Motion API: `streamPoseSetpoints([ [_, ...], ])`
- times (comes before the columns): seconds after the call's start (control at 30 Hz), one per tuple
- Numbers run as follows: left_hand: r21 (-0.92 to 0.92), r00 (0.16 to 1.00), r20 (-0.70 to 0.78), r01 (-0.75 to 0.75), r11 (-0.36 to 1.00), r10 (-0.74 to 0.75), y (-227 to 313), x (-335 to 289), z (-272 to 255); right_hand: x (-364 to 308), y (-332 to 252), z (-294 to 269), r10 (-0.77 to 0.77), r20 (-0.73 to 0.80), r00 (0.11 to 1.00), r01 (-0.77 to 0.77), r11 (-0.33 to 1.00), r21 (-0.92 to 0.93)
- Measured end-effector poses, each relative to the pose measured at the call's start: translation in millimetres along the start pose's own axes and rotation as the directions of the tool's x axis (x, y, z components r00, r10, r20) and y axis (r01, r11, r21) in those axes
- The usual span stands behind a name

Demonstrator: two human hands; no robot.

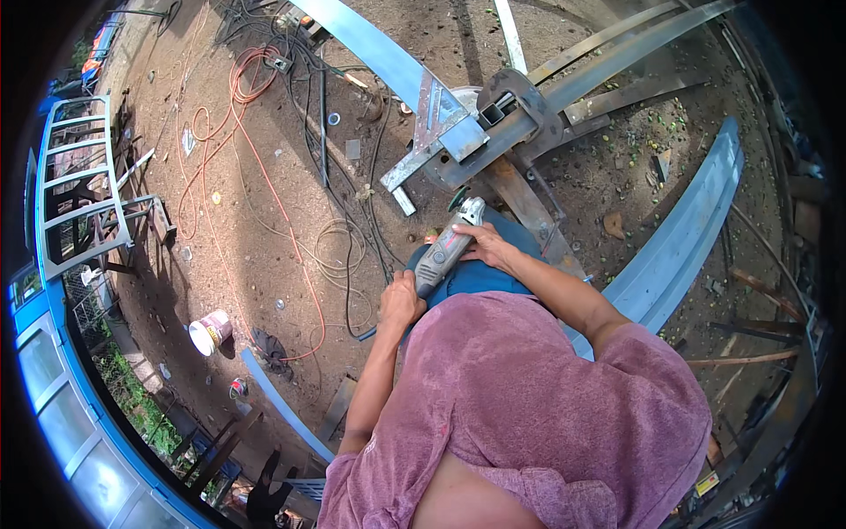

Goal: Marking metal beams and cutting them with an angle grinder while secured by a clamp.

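Observation:
I hold a grey angle grinder with both hands over my lap. My left hand grips its rear end, where the black cord leaves it. My right hand wraps the body just behind the head. The disc end points away from me toward a welded steel joint, where flat bars and square tubes meet at a curved plate. The disc sits just short of the lower bar; I cannot tell if it touches.
Orange and black cables trail over the dirt to the left. A white bucket lies on its side at lower left. A curved blue-grey steel strip runs on the right. A blue metal frame stands far left.

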State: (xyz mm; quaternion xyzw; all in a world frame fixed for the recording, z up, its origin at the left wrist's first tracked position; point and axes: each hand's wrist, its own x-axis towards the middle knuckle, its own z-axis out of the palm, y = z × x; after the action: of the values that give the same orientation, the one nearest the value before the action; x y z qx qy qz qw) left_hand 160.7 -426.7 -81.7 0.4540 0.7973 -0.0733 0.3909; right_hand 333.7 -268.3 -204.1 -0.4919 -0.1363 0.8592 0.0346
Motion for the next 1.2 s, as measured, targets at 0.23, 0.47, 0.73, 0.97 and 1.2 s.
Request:
streamPoseSetpoints([
  [0.23, 0.062, 0.999, 0.025, 0.024, 0.998, -0.026, 34.3, 29.4, -26.6, 20.0, -35.8, -16.3, 0.072, 0.058, 0.996, -0.073, 0.997, 0.030],
  [0.47, 0.124, 0.997, 0.051, 0.051, 0.991, -0.057, 65.0, 33.5, -49.6, 24.7, -48.5, -18.9, 0.038, 0.034, 0.999, -0.041, 0.996, 0.080],
  [0.73, 0.179, 0.997, 0.065, 0.019, 0.984, -0.031, 60.7, 44.8, -69.2, 41.0, -43.6, -14.8, 0.081, 0.086, 0.993, -0.097, 0.974, 0.204],
  [0.97, 0.203, 0.999, 0.054, -0.012, 0.979, 0.001, 53.2, 50.5, -71.2, 44.7, -30.9, -3.7, 0.040, 0.037, 0.999, -0.048, 0.960, 0.275],
  [1.2, 0.235, 0.997, 0.043, -0.067, 0.970, 0.059, 52.2, 55.3, -75.8, 46.2, -24.5, 2.0, -0.017, -0.021, 1.000, 0.023, 0.935, 0.355],
])
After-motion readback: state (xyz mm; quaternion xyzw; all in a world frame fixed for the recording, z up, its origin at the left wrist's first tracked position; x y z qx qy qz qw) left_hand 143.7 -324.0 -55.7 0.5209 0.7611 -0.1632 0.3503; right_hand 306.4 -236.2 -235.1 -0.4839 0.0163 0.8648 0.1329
